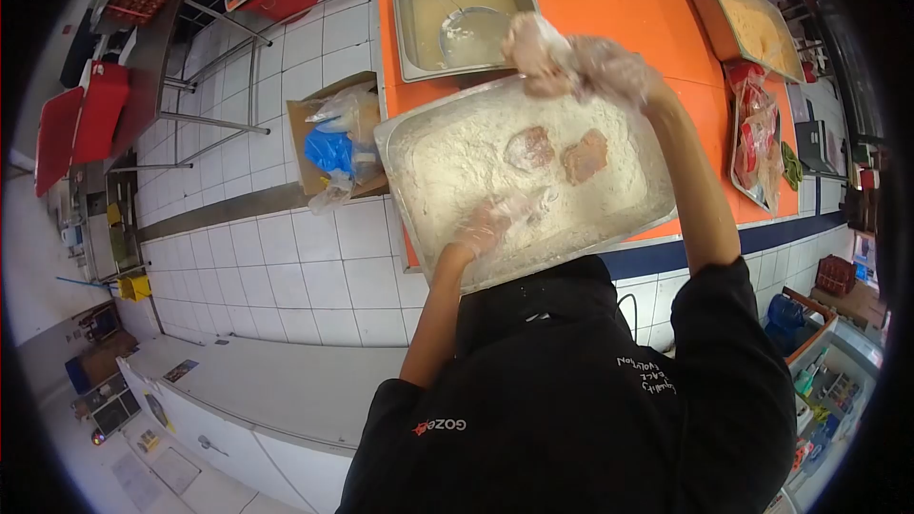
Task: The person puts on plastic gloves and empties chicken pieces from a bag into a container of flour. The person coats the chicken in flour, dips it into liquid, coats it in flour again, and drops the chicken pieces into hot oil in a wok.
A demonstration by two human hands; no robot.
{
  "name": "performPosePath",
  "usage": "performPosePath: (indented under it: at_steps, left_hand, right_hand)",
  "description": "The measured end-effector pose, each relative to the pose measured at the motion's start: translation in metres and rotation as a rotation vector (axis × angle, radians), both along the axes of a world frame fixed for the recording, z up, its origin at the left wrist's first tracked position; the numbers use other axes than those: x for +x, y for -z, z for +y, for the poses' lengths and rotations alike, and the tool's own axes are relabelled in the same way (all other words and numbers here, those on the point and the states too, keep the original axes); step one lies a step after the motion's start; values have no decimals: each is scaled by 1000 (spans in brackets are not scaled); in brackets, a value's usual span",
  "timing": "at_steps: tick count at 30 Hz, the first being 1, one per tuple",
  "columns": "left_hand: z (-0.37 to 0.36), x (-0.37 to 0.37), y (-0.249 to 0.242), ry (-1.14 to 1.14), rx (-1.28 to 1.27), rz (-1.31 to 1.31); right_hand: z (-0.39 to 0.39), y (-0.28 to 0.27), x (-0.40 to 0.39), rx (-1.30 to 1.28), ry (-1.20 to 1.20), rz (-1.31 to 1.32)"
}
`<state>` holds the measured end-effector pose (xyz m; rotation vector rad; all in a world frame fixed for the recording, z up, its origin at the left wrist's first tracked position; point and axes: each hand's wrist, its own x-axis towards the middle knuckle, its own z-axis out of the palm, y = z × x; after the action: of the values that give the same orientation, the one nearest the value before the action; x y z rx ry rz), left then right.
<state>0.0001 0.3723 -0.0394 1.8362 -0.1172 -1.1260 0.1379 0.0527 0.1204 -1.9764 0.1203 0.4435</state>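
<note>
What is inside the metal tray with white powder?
In the tray, two pieces of meat lie on white powder. The left hand reaches in. Anything buried in the powder or covered by this hand cannot be seen.

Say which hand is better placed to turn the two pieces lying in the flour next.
Left, probably: the left hand is at the flour, near both pieces, with nothing visible in it; the right hand holds up meat.

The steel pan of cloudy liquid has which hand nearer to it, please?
Right. The right hand holds a piece of raw meat by the near right corner of the pan; the left hand is farther off, at the white powder in the wide metal tray.
</note>
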Motion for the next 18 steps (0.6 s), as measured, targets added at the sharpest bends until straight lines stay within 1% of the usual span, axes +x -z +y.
performPosePath:
  at_steps: [1,2,3,4,5,6,7,8,9,10,11,12,13,14,15,17,18]
  left_hand:
    - [-1,-1,-5,-99,-78,64]
    - [-5,0,-22,-94,-76,66]
    - [-11,3,-48,-232,-121,143]
    - [-15,2,-62,-370,-163,225]
    - [-15,-1,-48,-364,-157,230]
    - [-14,-3,-24,-419,-209,266]
    - [-15,-2,-10,-473,-261,300]
    - [-18,2,-15,-466,-258,299]
    - [-21,5,-24,-447,-240,290]
    - [-25,7,-29,-425,-221,285]
    - [-28,10,-24,-414,-218,287]
    - [-31,12,-13,-360,-282,275]
    - [-35,14,-11,-306,-345,265]
    - [-41,16,-8,-296,-341,272]
    - [-50,20,-12,-303,-302,248]
    - [-62,22,-28,-307,-263,221]
    - [-67,21,-40,-63,-144,-110]
  right_hand:
    - [-7,6,-24,42,-48,48]
    - [-13,14,-43,84,-97,90]
    - [-13,32,-61,-26,-37,115]
    - [1,21,-79,-43,45,134]
    - [-4,46,-89,-39,52,139]
    - [-10,89,-103,84,145,169]
    - [-14,112,-113,207,239,195]
    - [-4,104,-117,-144,246,80]
    - [10,92,-121,-142,251,81]
    - [24,80,-127,38,294,46]
    - [33,73,-132,216,338,6]
    - [38,76,-138,216,347,5]
    - [43,84,-146,6,83,-217]
    - [45,90,-154,-206,-184,-428]
    - [43,82,-156,-208,-173,-424]
    - [34,54,-152,72,63,259]
    - [27,55,-155,74,66,259]
